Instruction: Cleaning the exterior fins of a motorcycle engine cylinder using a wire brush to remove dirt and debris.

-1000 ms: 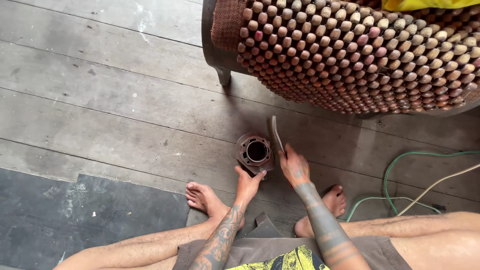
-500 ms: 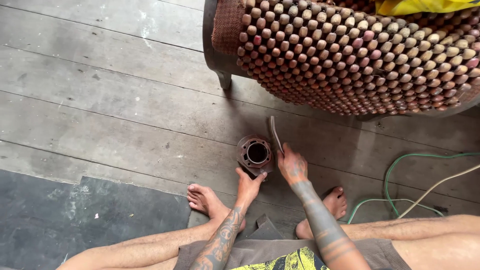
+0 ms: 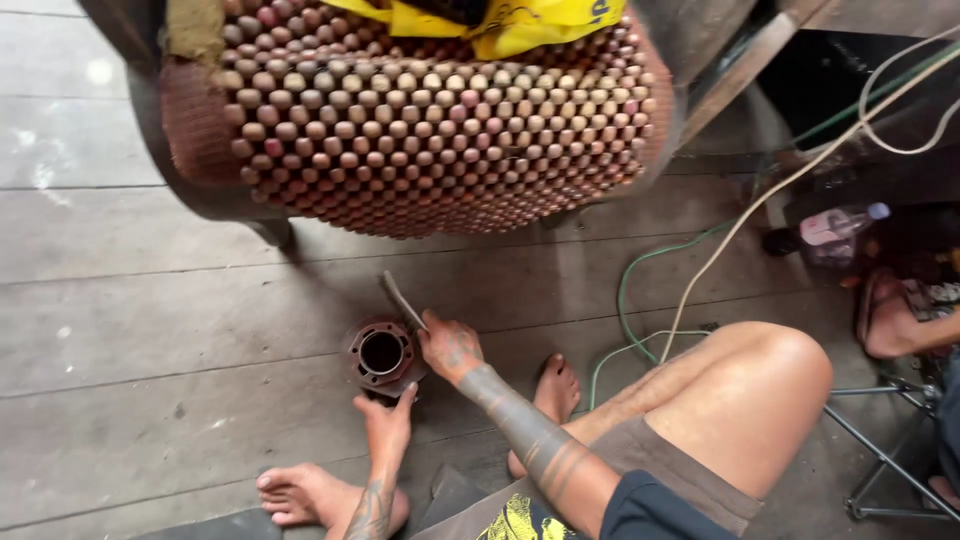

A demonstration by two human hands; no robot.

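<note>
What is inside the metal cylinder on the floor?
The cylinder shows an open, dark round bore with nothing visible in it. Its bottom is in shadow. The left hand covers its near side.

Soft, even daylight, brightest on the far-left floorboards (image 3: 70,130) with pale glare patches. Dim and murky at far right. Slight motion blur on the beaded seat cover (image 3: 430,120); wide-angle stretching near the edges.
</note>
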